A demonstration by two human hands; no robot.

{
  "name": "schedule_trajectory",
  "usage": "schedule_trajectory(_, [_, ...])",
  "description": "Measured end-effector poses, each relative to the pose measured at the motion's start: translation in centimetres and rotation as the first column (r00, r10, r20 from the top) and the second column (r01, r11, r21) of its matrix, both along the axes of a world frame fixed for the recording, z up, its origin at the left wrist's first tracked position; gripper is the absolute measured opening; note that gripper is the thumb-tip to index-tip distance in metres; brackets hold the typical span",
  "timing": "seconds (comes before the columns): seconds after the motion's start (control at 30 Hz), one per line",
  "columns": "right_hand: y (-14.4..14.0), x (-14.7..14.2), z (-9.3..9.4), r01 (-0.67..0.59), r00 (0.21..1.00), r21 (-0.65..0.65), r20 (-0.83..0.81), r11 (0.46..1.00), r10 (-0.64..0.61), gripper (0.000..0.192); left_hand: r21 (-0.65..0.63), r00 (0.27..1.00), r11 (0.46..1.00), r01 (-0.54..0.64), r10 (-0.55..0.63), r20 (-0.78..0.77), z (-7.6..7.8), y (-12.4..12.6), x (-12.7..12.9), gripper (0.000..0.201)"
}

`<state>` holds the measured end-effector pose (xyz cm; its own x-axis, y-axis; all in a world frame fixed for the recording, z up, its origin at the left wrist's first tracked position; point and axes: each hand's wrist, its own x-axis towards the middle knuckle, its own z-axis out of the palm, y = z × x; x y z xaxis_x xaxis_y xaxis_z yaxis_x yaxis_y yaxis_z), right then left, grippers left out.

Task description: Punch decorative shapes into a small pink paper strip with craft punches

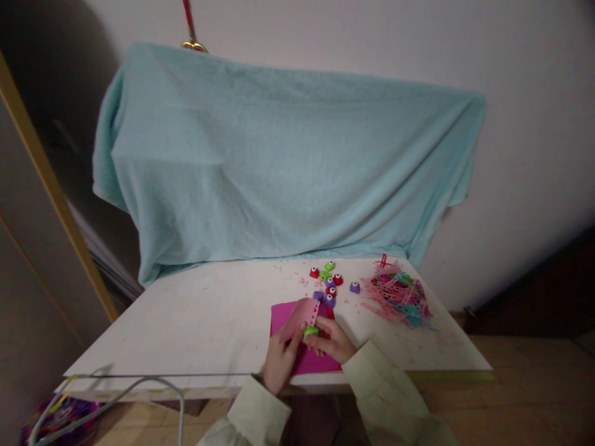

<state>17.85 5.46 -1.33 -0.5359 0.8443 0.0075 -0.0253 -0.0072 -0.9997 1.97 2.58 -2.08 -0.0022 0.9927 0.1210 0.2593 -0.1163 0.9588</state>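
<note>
- We hold a pale pink paper strip (304,311) in our left hand (280,359), fingers curled around its lower end, near the front edge of the table (195,322).
- Our right hand (332,341) pinches a small green punch (310,331) against the strip's edge; a row of holes already shows along that edge.
- Under both hands lies a bright pink sheet (284,313), flat on the table, reaching the front edge.
- To punch well, we judge the strip should sit fully in the punch's slot, level, with the next hole spaced evenly from the last one; the left hand should keep the strip taut.
- More punches (331,284), red, green and purple, cluster just behind the sheet.
- A heap of paper scraps (397,294) lies toward the back right corner, well apart from our hands.
- A light blue towel (283,155) drapes something along the table's back edge.
</note>
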Motion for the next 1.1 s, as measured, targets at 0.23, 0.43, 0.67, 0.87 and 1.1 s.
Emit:
schedule_trajectory(0.23, [-0.15,-0.2,-0.02,-0.001,1.0,0.004,0.01,1.0,0.001,0.03,-0.029,1.0,0.999,-0.011,0.011,-0.02,-0.16,-0.05,-0.02,0.033])
schedule_trajectory(0.43, [-0.37,-0.24,0.06,0.012,1.0,0.04,0.019,0.999,-0.013,0.026,-0.014,0.998,0.999,0.032,-0.033,-0.058,0.03,-0.17,-0.07,0.032])
schedule_trajectory(0.67, [-0.45,-0.19,-0.43,0.029,0.999,0.086,0.034,0.996,-0.032,0.024,-0.025,0.999,0.999,0.027,-0.028,-0.034,-0.38,0.03,0.08,0.035])
schedule_trajectory(0.87, [-0.41,-0.01,-0.8,0.063,0.996,0.127,0.052,0.99,-0.07,0.022,-0.006,0.999,1.0,0.004,-0.004,-0.031,-0.54,-0.03,0.35,0.037])
schedule_trajectory(1.1, [-0.44,0.11,-0.4,0.042,0.998,0.103,0.032,0.994,-0.045,0.022,0.002,0.999,1.0,0.007,-0.008,0.031,-0.29,-0.11,0.58,0.039])
